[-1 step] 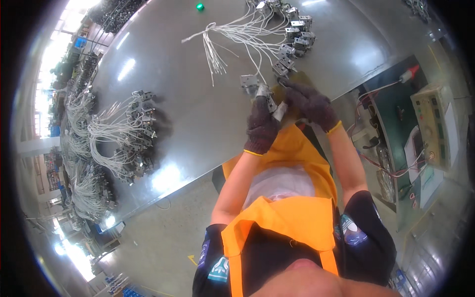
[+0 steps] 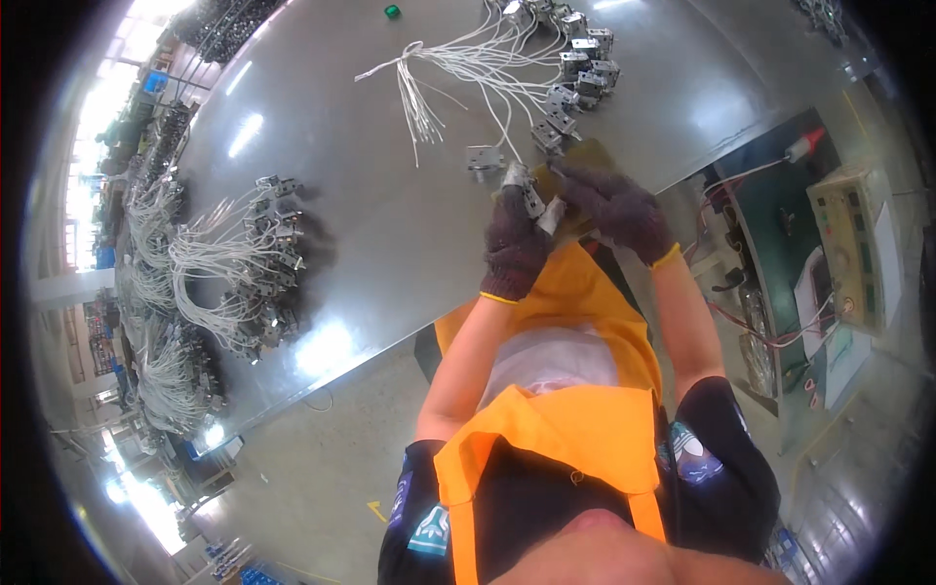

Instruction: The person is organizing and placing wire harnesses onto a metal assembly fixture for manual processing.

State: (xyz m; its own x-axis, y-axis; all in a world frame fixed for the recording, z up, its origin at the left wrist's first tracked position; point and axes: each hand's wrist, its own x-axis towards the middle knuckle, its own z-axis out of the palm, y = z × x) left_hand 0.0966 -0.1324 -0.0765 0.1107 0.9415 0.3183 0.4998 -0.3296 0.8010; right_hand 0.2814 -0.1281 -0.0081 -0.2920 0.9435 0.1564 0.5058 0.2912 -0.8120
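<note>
My left hand [image 2: 517, 244], in a dark knitted glove with a yellow cuff, is closed around a small silver metal part [image 2: 531, 198] with holes in its side. A pale, white piece [image 2: 552, 214] sticks out beside its thumb. My gloved right hand [image 2: 619, 210] is just to the right, its fingers drawn together and pointing at the left hand; what they pinch is hidden. Under those fingers a brownish flat pad [image 2: 590, 159] lies at the table edge. One loose metal box-shaped part [image 2: 484, 158] rests just beyond my left hand.
On the grey metal table [image 2: 390, 234] a bundle of white cables [image 2: 458, 63] fans out to several metal parts [image 2: 585, 73]. More cabled bundles [image 2: 229, 258] lie left. A green cap-like piece [image 2: 392, 12] is far off. At right stands a beige instrument box [image 2: 846, 244] with wires.
My right fingers have shifted very slightly. The left hand keeps its grip on the metal part, and the whole view has moved a little.
</note>
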